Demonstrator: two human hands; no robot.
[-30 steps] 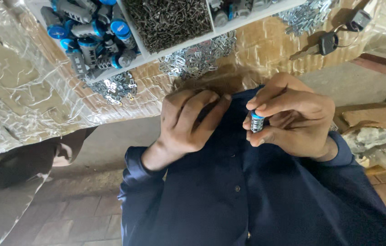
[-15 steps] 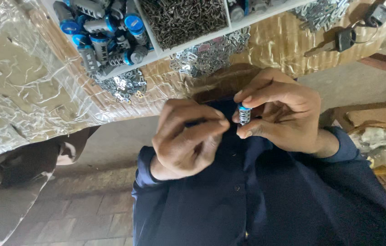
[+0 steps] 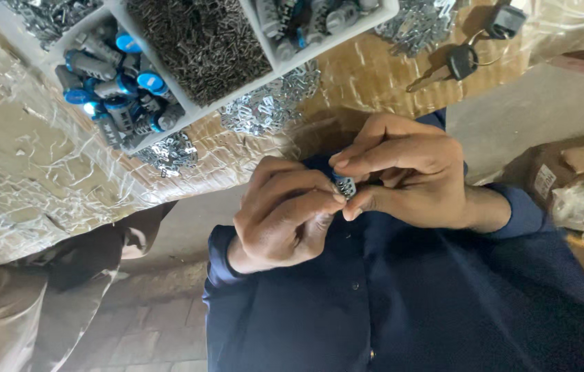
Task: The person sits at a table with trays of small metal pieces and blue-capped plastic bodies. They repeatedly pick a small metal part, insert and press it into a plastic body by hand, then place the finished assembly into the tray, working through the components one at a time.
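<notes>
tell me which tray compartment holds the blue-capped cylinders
The left compartment of the white tray, holding the grey blue-capped cylinders. The middle compartment holds dark thin pins, and the right one grey metal parts with hardly any blue.

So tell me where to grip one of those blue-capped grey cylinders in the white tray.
Judging by its pose, take a blue-capped cylinder by its grey barrel, across the width, coming from above: they lie on their sides, piled in the white tray compartment, so the walls block side approaches.

Brown carton (white label), far right
</notes>
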